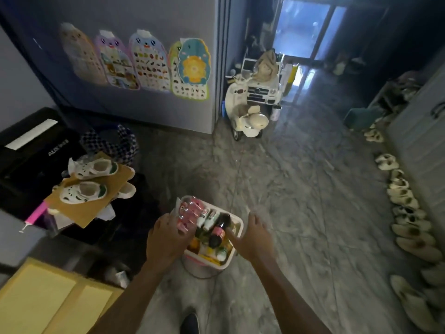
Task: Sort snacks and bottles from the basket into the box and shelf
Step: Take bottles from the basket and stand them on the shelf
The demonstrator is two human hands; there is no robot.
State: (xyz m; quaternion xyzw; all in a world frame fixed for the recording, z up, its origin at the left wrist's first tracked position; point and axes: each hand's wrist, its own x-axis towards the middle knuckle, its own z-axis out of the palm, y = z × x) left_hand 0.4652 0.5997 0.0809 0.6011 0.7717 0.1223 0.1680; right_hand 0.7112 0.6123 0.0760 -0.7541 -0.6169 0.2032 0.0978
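A white basket (237,221) with a pink lower band is held above the floor, full of snacks and bottles. A dark cola bottle (218,231) with a red label lies across the top. Beside it lie small white bottles (208,219) and a pink pack (190,213) at the basket's left. My left hand (166,237) grips the basket's left rim, fingers over the pink pack. Gripping the right rim is my right hand (252,237), with its thumb inside. A yellow cardboard box (48,300) sits at the lower left.
White children's shoes (89,179) rest on cardboard over a dark pile at left. A grey partition with posters (144,66) stands ahead. Toy ride-on vehicles (250,109) are parked beside it. A row of slippers (409,225) lines the right wall. My foot (190,323) shows below.
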